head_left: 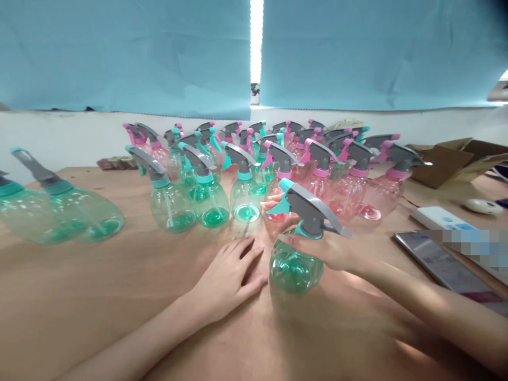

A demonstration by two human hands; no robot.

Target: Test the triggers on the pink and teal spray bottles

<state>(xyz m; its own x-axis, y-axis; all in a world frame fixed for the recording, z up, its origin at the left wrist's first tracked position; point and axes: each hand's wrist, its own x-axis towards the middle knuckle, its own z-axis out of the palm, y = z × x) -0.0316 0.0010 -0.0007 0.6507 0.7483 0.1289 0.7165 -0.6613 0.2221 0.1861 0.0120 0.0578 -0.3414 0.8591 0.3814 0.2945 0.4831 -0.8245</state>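
A green spray bottle (pixel 292 267) with a grey and teal trigger head stands on the brown table (pixel 119 286) in front of me. My right hand (pixel 329 248) is wrapped round its neck just under the trigger. My left hand (pixel 232 278) lies flat on the table just left of the bottle, fingers spread, holding nothing. Behind them stand several green spray bottles (pixel 210 198) and several pink spray bottles (pixel 349 185) in rows.
Two green bottles (pixel 75 211) stand apart at the far left. A phone (pixel 440 262) and a white box (pixel 440 217) lie at the right, with an open cardboard box (pixel 452 159) behind them. Blue curtains (pixel 127 53) hang above a white ledge.
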